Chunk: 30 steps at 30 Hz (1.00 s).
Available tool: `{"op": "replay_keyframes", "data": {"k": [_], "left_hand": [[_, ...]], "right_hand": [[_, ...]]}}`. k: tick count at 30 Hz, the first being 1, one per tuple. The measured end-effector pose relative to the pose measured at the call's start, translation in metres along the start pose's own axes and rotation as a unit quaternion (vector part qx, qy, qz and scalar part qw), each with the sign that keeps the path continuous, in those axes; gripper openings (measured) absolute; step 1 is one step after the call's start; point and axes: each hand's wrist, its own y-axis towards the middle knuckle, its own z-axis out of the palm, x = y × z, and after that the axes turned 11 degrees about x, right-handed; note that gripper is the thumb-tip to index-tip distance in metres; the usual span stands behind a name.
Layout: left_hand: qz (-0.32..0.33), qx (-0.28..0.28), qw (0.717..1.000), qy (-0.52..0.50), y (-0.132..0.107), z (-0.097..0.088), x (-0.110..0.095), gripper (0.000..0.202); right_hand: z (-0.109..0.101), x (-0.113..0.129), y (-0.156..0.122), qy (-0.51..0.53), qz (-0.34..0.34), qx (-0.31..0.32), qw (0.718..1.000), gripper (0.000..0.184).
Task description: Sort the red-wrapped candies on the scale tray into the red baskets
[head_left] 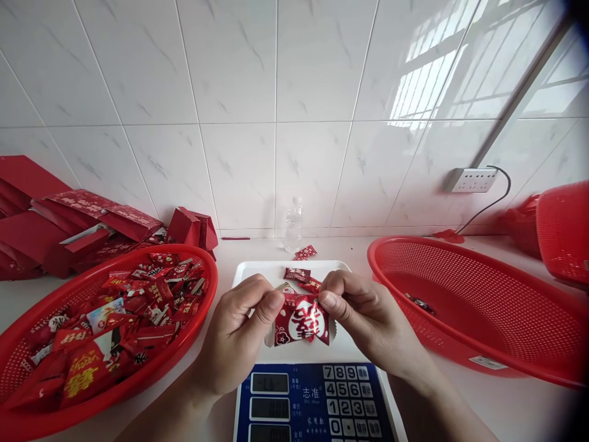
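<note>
Between both hands, above the weighing scale point(309, 402), is a red candy packet point(301, 320) with white lettering. My left hand point(246, 331) pinches its upper left corner between thumb and fingers. The upper right corner is pinched by my right hand point(368, 319). Behind the packet, several small wrapped candies point(297, 274) lie on the scale's white pan point(257, 268), partly hidden by the packet and hands. The scale's blue panel shows number keys and dim displays.
At left stands a red basket point(209, 288) full of wrapped sweets, with red cardboard boxes point(83, 215) behind it. At right, another red basket point(460, 331) holds a small dark-wrapped piece point(421, 304). A clear bottle point(294, 226) stands near the tiled wall, and a power strip point(472, 180) is on the wall.
</note>
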Motion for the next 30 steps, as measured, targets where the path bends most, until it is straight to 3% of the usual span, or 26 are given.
{"op": "replay_keyframes", "data": {"k": [5,9,13,16,20,25,30], "left_hand": [[-0.032,-0.032,0.998,-0.033,0.0,0.004,0.006,0.042],[-0.081,-0.008,0.995,-0.055,0.002,0.001,0.01,0.044],[-0.11,0.048,0.991,-0.051,0.003,-0.001,0.011,0.05],[-0.124,0.066,0.988,-0.058,0.002,0.001,0.009,0.048],[-0.105,0.022,0.991,-0.082,0.001,0.004,0.009,0.043],[-0.083,-0.002,0.988,-0.133,0.0,0.001,0.014,0.04],[-0.071,-0.014,0.985,-0.154,-0.002,-0.003,0.013,0.041]], "right_hand": [[0.001,0.001,0.0,0.008,0.019,-0.006,1.0,0.037],[-0.002,0.0,0.004,-0.003,0.049,-0.031,0.998,0.042],[-0.005,-0.001,0.007,-0.027,0.026,-0.098,0.994,0.048],[-0.005,-0.001,0.007,-0.018,0.021,-0.103,0.994,0.048],[-0.005,0.0,0.008,0.007,0.03,-0.059,0.998,0.049],[-0.003,-0.001,0.008,0.047,0.066,0.107,0.991,0.047],[0.001,-0.002,0.004,0.071,0.054,0.102,0.991,0.043]]}}
